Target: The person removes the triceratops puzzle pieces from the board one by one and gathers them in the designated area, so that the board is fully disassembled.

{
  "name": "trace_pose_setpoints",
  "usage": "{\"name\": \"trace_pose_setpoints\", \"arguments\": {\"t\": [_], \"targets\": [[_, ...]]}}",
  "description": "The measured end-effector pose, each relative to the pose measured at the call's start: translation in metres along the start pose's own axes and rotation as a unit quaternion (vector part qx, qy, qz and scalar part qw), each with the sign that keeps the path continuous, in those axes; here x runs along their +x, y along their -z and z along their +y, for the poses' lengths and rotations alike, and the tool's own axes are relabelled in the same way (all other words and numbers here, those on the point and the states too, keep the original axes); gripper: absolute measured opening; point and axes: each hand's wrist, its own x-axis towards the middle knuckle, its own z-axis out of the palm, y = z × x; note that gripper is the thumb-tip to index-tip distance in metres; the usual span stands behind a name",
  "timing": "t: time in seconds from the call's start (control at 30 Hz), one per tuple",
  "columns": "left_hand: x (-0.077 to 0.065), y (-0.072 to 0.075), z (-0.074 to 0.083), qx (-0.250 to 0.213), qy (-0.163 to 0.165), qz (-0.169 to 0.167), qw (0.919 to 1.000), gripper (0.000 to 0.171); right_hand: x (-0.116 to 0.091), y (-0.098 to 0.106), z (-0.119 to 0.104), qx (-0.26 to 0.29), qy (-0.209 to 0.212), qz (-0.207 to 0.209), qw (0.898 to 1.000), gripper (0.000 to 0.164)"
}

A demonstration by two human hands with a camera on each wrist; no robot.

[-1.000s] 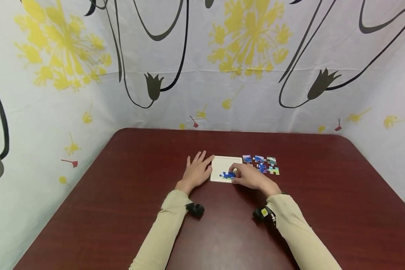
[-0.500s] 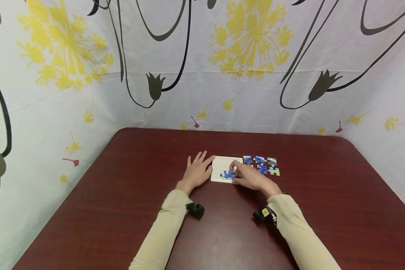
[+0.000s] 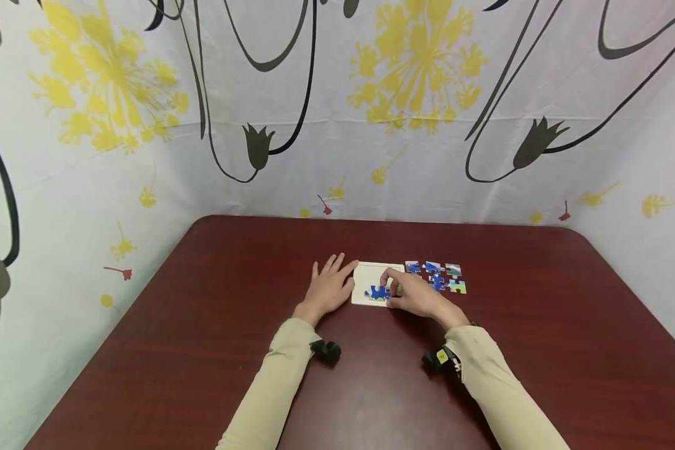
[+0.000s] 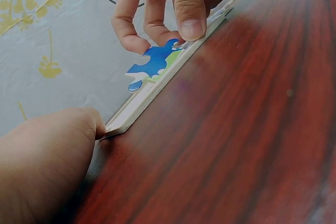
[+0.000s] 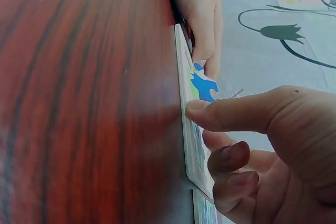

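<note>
A shallow white puzzle tray (image 3: 365,275) lies on the table. My left hand (image 3: 326,290) rests at its left side with fingers spread, and in the left wrist view the thumb (image 4: 84,121) touches the tray's corner. My right hand (image 3: 419,292) reaches over the tray from the right. Its thumb and fingers pinch a blue and green jigsaw puzzle piece (image 4: 152,64) at the tray's near side. That piece leans tilted over the tray floor, its right end hidden by the fingers. In the right wrist view, my right thumb (image 5: 202,113) presses close to the near rim.
Several loose puzzle pieces (image 3: 435,281) in blue and green lie right of the tray, some partly behind the right hand. A dark red wooden table (image 3: 371,387) bears everything. Behind it hangs a white patterned cloth (image 3: 337,112). Each wrist wears a small black camera (image 3: 327,352).
The puzzle piece in my right fingers has tilted and shifted slightly within the tray. My right fingers have moved only a little; my left hand has stayed in place.
</note>
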Motion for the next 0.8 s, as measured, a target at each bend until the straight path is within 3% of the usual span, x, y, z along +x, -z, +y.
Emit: {"name": "trace_pose_setpoints", "arguments": {"t": [0.47,0.8], "targets": [[0.0,0.0,0.001,-0.001,0.007,-0.003,1.0,0.047,0.003,-0.006,-0.004,-0.046,0.024,0.061,0.997,0.019],[-0.003,0.001,0.003,-0.017,-0.002,0.0,0.9999,0.047,-0.003,0.006,-0.004,-0.031,0.026,0.097,0.994,0.017]]}}
